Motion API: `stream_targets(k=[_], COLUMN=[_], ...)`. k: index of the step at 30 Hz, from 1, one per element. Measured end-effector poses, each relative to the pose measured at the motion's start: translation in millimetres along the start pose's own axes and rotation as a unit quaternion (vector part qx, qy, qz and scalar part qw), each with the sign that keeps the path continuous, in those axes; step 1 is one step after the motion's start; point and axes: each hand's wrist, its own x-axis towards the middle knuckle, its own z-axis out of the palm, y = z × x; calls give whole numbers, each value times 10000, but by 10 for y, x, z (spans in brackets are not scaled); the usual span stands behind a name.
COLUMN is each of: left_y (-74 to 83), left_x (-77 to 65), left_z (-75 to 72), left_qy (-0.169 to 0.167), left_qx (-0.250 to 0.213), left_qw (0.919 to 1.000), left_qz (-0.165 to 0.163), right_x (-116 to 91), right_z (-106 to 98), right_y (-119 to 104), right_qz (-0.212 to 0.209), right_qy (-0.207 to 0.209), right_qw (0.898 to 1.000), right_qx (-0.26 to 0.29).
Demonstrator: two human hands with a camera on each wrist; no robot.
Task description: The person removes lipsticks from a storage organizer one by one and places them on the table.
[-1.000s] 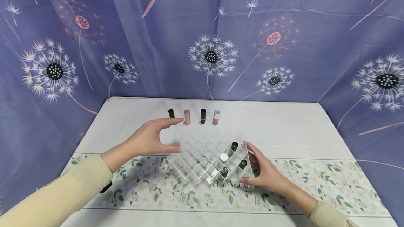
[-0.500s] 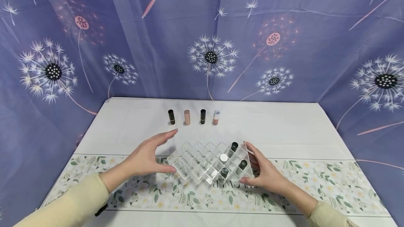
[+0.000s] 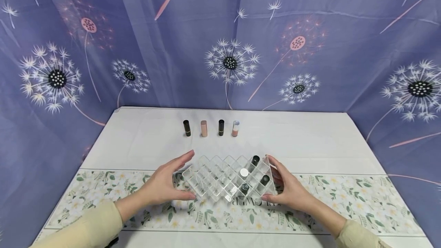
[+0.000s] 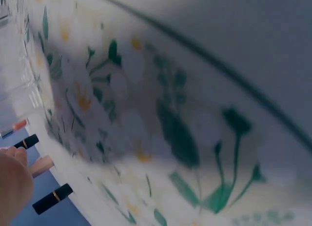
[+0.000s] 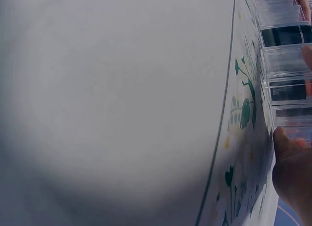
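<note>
A clear acrylic lipstick organizer (image 3: 208, 179) with diamond compartments lies before me. In its right part stand a white-topped tube (image 3: 244, 172), a dark tube with a faceted top (image 3: 245, 188) and two black tubes, one at the back (image 3: 255, 160), one at the right (image 3: 265, 180). My right hand (image 3: 291, 188) grips the right end, thumb in front, fingers behind. Around the left end my left hand (image 3: 163, 183) is spread, thumb and fingers apart; whether it touches is unclear. In the right wrist view the right thumb (image 5: 287, 153) is at the organizer's wall.
Behind the organizer stand a row of lipsticks: black with a gold band (image 3: 187, 128), rose-gold (image 3: 204, 128), black (image 3: 221, 127) and clear-capped pink (image 3: 235, 128). A floral strip (image 3: 344, 198) crosses the white tabletop (image 3: 303, 137). A purple dandelion curtain (image 3: 182, 49) hangs behind.
My left hand has drawn back from beside the lipstick row and come down toward the organizer's left end. The leftmost black lipstick is now fully visible. My right hand keeps its hold.
</note>
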Motion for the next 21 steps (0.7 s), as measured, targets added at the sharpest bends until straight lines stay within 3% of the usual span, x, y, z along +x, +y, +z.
stream_targets(k=[21], left_y=[11], left_x=[-20], left_z=[311], left_qy=[60], left_qx=[174], left_qw=[9980], left_qz=[-600], right_x=[-1], right_z=[-6], right_y=[-10], right_qz=[41], right_qy=[-42], right_qw=[10000], right_qx=[-30])
